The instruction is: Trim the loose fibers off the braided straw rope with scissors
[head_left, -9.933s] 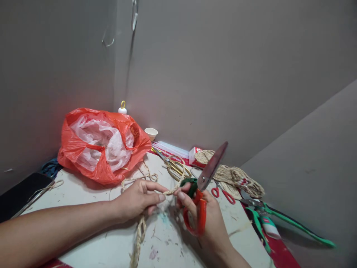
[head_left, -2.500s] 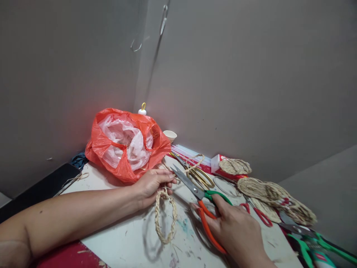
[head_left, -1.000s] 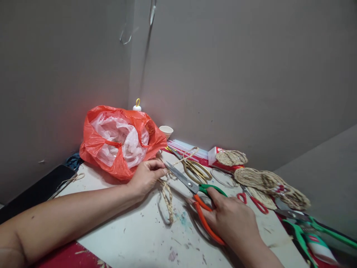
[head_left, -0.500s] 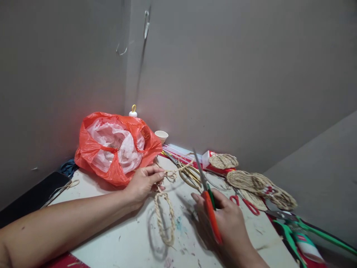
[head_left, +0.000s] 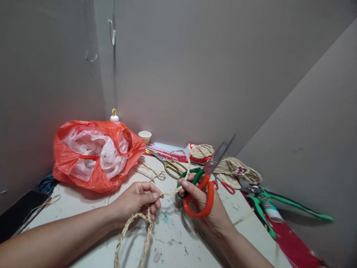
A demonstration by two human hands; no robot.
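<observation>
Between finger and thumb, my left hand [head_left: 139, 203] pinches a braided straw cord [head_left: 120, 238], whose loop hangs below toward the near edge. My right hand [head_left: 206, 203] carries scissors [head_left: 198, 212] with one orange and one green handle, blades pointing up and right. The thumb and forefinger of that hand also pinch the cord's thin end, so a short length is stretched between both hands. Gold-handled scissors [head_left: 173, 168] lie on the white table [head_left: 173, 238] just behind. Loose straw strands [head_left: 152, 173] lie behind my left hand.
A red plastic bag [head_left: 99, 178] stands at the back left, a paper cup [head_left: 145, 137] beside it. Woven straw pieces [head_left: 237, 169], red-handled scissors [head_left: 228, 187], green-handled shears [head_left: 295, 204] and a white-green bottle [head_left: 273, 213] lie at the right. A dark flat object [head_left: 16, 212] is at the left.
The view has turned to the right. My right hand has rotated the scissors so the blades point up and right, and it now pinches the cord. The loop hangs closer to me.
</observation>
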